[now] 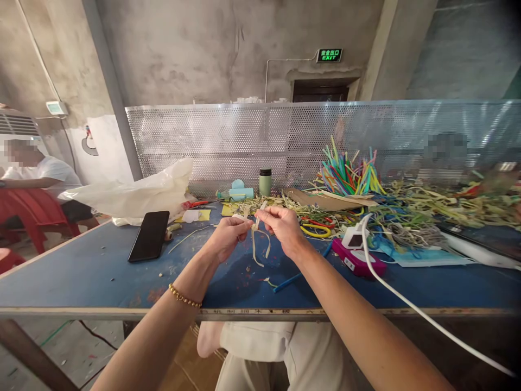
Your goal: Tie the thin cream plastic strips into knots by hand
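Note:
Between my two hands, just above the blue tabletop (101, 279), is a pale flat strip (254, 251) that looks like straw or palm leaf. My left hand (230, 237) pinches it from the left, thumb against the fingers. From the right, my right hand (280, 225) pinches the same piece close by, with one end poking up past the fingertips. Two loose tails curl down below the hands. Whether the strip is knotted or folded at the fingertips is too small to tell. A beaded bracelet (185, 296) circles my left wrist.
Left of my hands lie a black phone (149, 236) and a white plastic bag (138, 190). A green bottle (265, 182) stands behind. To the right are a purple power strip (358, 257) with a white cable (401, 293), colourful pipe cleaners (350, 171) and heaped strips (431, 203). A person (44, 165) sits far left.

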### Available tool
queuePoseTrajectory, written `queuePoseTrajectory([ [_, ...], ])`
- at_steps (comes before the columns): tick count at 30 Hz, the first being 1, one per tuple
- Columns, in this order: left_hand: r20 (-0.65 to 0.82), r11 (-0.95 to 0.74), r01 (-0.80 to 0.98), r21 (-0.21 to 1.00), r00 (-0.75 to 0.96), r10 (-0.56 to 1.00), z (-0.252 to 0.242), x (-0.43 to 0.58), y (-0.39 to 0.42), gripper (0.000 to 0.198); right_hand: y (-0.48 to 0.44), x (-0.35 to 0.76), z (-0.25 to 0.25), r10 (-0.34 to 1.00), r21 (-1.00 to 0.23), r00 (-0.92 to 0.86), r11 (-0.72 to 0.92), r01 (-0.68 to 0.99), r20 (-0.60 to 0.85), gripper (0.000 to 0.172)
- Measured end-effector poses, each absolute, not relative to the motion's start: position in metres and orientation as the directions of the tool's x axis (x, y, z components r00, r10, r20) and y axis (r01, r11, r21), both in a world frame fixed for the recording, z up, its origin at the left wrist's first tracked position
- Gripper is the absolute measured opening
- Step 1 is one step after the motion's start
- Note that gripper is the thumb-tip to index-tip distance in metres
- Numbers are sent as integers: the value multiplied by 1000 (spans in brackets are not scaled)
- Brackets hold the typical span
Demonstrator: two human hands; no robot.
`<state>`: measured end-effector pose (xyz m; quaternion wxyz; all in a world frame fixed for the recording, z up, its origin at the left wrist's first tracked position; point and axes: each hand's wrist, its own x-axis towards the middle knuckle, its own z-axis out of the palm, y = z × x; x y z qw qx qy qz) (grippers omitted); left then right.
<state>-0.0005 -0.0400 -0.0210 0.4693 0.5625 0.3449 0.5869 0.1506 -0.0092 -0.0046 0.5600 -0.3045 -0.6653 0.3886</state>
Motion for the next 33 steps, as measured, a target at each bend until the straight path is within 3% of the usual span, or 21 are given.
queuePoseTrajectory([
  [7, 331, -300, -200, 932, 144, 932, -19, 1, -44, 41, -8, 150, -7, 846, -858, -165, 514, 6, 506, 33],
  [16, 389, -381, -82, 921, 207, 897, -21, -1, -44, 31, -8, 151, -7, 851, -859, -139, 512, 0, 507, 30],
  [25, 356, -351, -68, 934, 261, 897, -17, -1, -49, 26, -6, 152, -8, 835, -839, -136, 543, 39, 534, 32],
  [30, 339, -329, -89, 940, 141, 930, -19, -4, -43, 31, -11, 153, -4, 843, -876, -282, 481, 18, 457, 41],
  [33, 308, -289, -135, 948, 142, 941, -18, -4, -43, 31, -14, 152, -3, 836, -878, -322, 478, 31, 444, 33],
])
